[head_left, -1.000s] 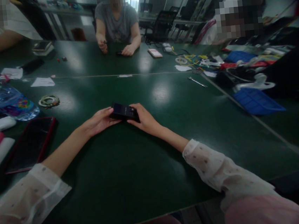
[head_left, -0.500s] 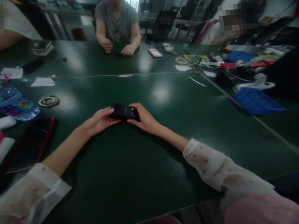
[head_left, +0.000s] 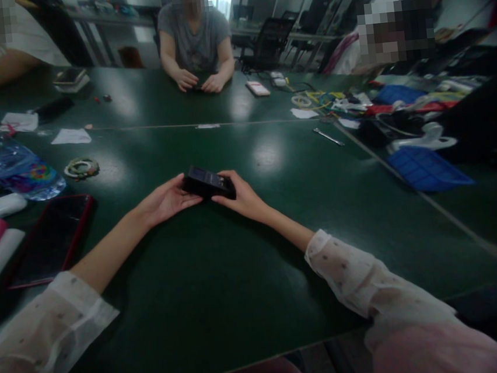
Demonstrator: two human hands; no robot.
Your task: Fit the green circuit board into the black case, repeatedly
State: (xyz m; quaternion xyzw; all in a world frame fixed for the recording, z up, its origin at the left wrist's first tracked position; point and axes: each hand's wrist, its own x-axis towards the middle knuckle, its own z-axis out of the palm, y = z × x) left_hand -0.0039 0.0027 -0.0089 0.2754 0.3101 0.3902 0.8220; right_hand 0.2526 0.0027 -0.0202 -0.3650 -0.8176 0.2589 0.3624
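A small, thick black handheld device (head_left: 207, 181) with a dark screen and a few light marks on its face is held between my two hands, tilted so its near side shows. My left hand (head_left: 168, 201) grips its left end, with the thumb at the far edge and the fingers reaching along the near underside. On the other end, my right hand (head_left: 241, 196) is wrapped round the device, thumb on the near side. My fingers partly hide both ends. Whether it touches the green table (head_left: 205, 284) I cannot tell.
To the left are a red-edged phone (head_left: 54, 240), a white case (head_left: 3, 205), a water bottle (head_left: 18, 167) and a coiled bracelet-like ring (head_left: 81, 168). On the right lie a wrench (head_left: 328, 136), a blue tray (head_left: 426, 167) and tangled cables. A person in grey (head_left: 194, 39) sits opposite.
The device has tipped, showing more of its near side, and shifted slightly right. My left thumb has slid off its face to the edge. The person opposite has lowered one hand to the table.
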